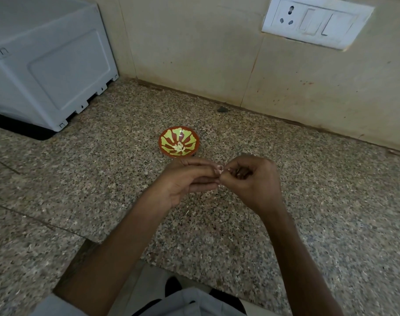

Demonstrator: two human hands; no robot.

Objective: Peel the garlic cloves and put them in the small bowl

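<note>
Spanning the whole lower field: a speckled granite countertop (98,183), brown and grey, with thin seams running across its left part.

Backing wall (194,53): beige tiles, stained in places, meeting the countertop along a dark joint.

White appliance casing (46,60): moulded plastic with a recessed panel, at the far left corner, standing on a black base (23,128). What kind of appliance it is cannot be told.

Switch plate (317,21): white, set on the wall at upper right, with one three-pin socket and rocker switches beside it.

Left hand (185,181): held above the countertop just in front of the bowl. The fingers lie fairly straight and point right, and the thumb and forefinger tips pinch a garlic clove.

Right hand (251,179): fingers curled inward, thumb and forefinger tips closed on the same clove from the other side. The two hands touch at the fingertips.

Small bowl (169,139): round, red-brown with a yellow-green radiating pattern inside, upright on the countertop just beyond the left hand and well apart from the appliance. Contents: a little heap of pale peeled cloves (179,147) at the bottom centre; the number cannot be told.

Garlic clove (219,171): pale with a pinkish tinge, held between both hands' fingertips, above the countertop and just right of the bowl's near edge. It is mostly hidden by the fingers.

Pale sliver (187,212): lying loose on the countertop below the hands.
</note>
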